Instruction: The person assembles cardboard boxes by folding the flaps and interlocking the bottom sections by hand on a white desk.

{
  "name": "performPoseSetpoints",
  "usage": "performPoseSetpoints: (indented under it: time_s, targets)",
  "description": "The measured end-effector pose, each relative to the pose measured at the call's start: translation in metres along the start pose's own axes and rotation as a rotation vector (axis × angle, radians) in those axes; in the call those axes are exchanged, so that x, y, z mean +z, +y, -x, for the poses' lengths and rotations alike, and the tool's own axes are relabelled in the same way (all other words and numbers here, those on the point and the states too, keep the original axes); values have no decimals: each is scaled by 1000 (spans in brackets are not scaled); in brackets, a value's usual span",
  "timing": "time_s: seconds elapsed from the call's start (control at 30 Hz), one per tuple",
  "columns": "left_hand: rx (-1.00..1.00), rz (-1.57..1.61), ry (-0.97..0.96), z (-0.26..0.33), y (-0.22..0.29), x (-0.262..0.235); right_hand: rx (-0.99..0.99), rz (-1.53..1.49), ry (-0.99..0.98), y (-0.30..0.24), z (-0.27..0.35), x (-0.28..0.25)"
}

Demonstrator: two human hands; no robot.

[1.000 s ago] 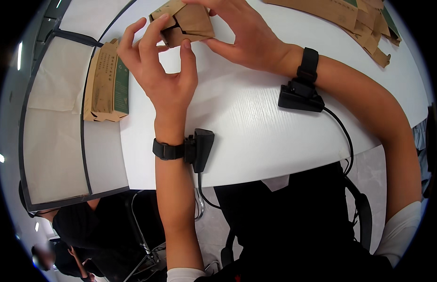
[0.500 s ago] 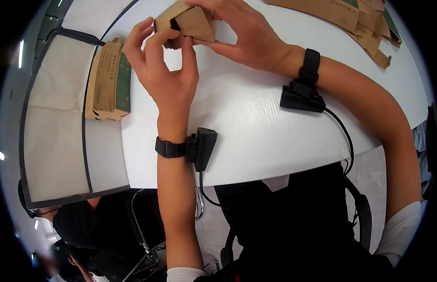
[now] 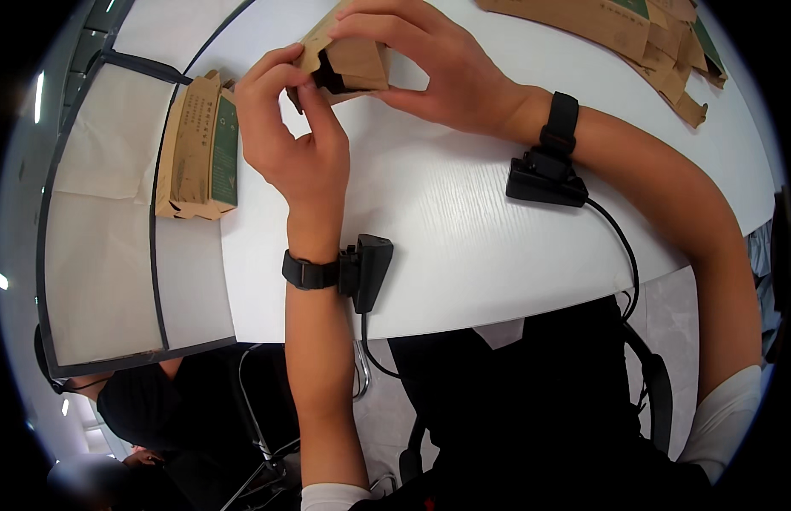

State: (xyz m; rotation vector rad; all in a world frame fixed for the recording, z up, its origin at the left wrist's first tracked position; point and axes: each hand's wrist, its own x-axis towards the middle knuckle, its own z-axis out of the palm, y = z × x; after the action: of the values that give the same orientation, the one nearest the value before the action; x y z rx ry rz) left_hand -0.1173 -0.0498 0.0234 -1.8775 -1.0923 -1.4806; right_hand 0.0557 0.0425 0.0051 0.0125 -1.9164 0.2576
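Observation:
A brown cardboard box [image 3: 359, 64] is held up at the top of the view, its end toward me partly unclosed with a dark gap showing inside. My left hand [image 3: 295, 136] has its thumb and index finger pinched on a flap at the left of that gap. Around the right side of the same box curves my right hand [image 3: 455, 72], fingers over the top and thumb at the lower right corner. The far end of the box is cut off by the view's edge.
On the left, a brown and green carton [image 3: 200, 153] stands against a white partition [image 3: 102, 255]. Flattened cardboard pieces [image 3: 659, 51] lie at the far right of the white table [image 3: 464, 247]. Cables hang from the black wrist devices [image 3: 549, 177]. Another person [image 3: 149, 409] sits beyond the partition.
My left thumb and fingers have closed onto the box's flap. The gap in the box's end shows wider, and the box has tilted slightly. My right hand stays on the box.

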Motion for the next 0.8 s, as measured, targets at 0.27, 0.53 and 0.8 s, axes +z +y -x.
performPoseSetpoints:
  time_s: [0.27,0.53,0.8]
  targets:
    - [42,-82,-73,0,-2,-5,27,26,35,2,1,-2]
    - [-73,40,-51,2,3,3,23,-39,41,1,-2,-1]
    - [-125,135,-47,5,1,2,-32,-86,52,3,-1,4]
